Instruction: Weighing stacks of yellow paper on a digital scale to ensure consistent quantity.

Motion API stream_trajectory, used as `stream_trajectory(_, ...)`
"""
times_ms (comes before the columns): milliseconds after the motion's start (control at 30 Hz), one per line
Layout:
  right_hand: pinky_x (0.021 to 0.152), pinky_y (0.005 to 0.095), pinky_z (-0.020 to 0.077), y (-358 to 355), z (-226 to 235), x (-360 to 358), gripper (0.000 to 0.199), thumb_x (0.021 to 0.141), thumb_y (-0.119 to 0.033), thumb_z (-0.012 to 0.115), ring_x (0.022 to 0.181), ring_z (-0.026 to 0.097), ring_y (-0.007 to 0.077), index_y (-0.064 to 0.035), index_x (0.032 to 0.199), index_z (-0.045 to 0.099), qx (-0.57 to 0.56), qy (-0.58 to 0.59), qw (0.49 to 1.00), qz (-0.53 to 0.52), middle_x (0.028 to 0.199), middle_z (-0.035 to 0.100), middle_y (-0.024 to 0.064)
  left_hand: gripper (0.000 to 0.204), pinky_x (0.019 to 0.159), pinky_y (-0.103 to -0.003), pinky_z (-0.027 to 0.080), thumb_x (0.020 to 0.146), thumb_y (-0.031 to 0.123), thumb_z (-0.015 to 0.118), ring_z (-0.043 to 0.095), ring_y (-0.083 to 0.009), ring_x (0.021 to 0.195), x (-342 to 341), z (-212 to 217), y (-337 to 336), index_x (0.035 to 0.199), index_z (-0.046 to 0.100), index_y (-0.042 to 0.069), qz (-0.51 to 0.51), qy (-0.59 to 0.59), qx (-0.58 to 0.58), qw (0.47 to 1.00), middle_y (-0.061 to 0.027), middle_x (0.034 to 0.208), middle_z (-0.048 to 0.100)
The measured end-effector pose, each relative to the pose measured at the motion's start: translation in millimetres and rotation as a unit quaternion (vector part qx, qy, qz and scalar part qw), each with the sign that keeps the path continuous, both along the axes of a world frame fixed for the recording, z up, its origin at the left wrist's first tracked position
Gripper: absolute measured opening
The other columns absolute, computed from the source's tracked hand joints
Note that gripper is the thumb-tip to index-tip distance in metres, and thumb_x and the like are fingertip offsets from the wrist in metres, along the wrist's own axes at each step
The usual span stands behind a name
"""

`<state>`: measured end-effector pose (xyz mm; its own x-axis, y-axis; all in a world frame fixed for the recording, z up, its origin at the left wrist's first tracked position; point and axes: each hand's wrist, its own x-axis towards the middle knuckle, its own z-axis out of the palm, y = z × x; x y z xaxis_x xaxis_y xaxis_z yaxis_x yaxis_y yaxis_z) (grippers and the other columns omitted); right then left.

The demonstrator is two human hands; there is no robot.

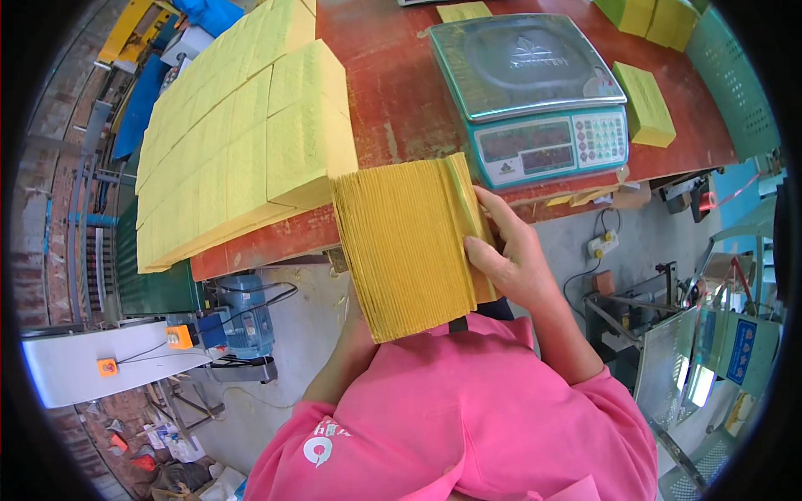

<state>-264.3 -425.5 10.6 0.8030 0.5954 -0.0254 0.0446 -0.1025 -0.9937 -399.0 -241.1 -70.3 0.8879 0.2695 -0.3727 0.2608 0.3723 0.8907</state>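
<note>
A thick stack of yellow paper sheets is held up in front of my chest, its many layered edges facing me. My right hand grips its right side, with the thumb on the near face and fingers further up the edge. A few sheets there stand slightly apart from the rest. My left hand goes behind the stack's lower left side, so its fingers are hidden. Beyond the stack, a digital scale with a metal pan sits on the red table; its pan bears nothing.
Rows of yellow paper blocks cover the table's left side. A single yellow block lies right of the scale, with more blocks at the far right corner. Below left are a blue motor and a white panel; metal frames stand at right.
</note>
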Motion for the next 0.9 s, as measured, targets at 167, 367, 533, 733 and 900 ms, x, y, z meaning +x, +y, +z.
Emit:
stream_trajectory(167, 0.09, 0.038, 0.05, -6, 8, 11, 0.061, 0.085, -0.017, 0.062, 0.105, 0.067, 0.0343, 0.0025, 0.139, 0.041, -0.017, -0.003, 1.0, 0.016, 0.112, 0.065, 0.0275, 0.075, 0.099, -0.041, 0.049, 0.079, 0.035, 0.073, 0.057, -0.0236, 0.12, 5, -10, -6, 0.141, 0.042, 0.006, -0.033, 0.008, 0.025, 0.999, -0.0079, 0.133, 0.056)
stream_trajectory(367, 0.091, 0.0345, 0.0486, -11, 12, 19, 0.058, 0.087, -0.008, 0.059, 0.104, 0.064, 0.0235, 0.0042, 0.14, 0.04, 0.009, 0.022, 1.0, 0.016, 0.114, 0.064, 0.0214, 0.072, 0.099, -0.042, 0.05, 0.08, 0.035, 0.072, 0.058, -0.0242, 0.119, 14, -12, -10, 0.14, 0.043, 0.006, -0.024, -0.011, 0.054, 0.998, -0.0085, 0.132, 0.057)
stream_trajectory(533, 0.09, 0.0331, 0.0486, -19, 11, 29, 0.057, 0.085, -0.003, 0.057, 0.108, 0.064, 0.0242, 0.004, 0.14, 0.041, 0.005, -0.054, 0.998, 0.011, 0.114, 0.065, 0.022, 0.07, 0.098, -0.042, 0.05, 0.081, 0.035, 0.071, 0.058, -0.0246, 0.119, 15, -22, -31, 0.139, 0.044, 0.006, 0.055, -0.079, 0.151, 0.984, -0.009, 0.132, 0.058)
stream_trajectory(733, 0.083, 0.0368, 0.0524, -21, 37, 51, 0.062, 0.084, -0.001, 0.057, 0.099, 0.069, 0.037, 0.0026, 0.143, 0.037, -0.079, -0.143, 0.986, 0.04, 0.106, 0.065, 0.0293, 0.049, 0.095, -0.048, 0.052, 0.089, 0.032, 0.062, 0.064, -0.0289, 0.11, 43, -23, -25, 0.129, 0.054, 0.005, 0.176, -0.086, -0.367, 0.909, -0.014, 0.124, 0.063)
stream_trajectory(900, 0.083, 0.0368, 0.0529, -31, 46, 88, 0.062, 0.084, 0.001, 0.057, 0.098, 0.069, 0.038, 0.0021, 0.142, 0.037, -0.095, -0.145, 0.984, 0.045, 0.106, 0.064, 0.0298, 0.048, 0.098, -0.049, 0.05, 0.093, 0.033, 0.055, 0.062, -0.0296, 0.115, 72, -25, -28, 0.133, 0.053, 0.005, 0.169, -0.182, -0.518, 0.818, -0.0148, 0.129, 0.061)
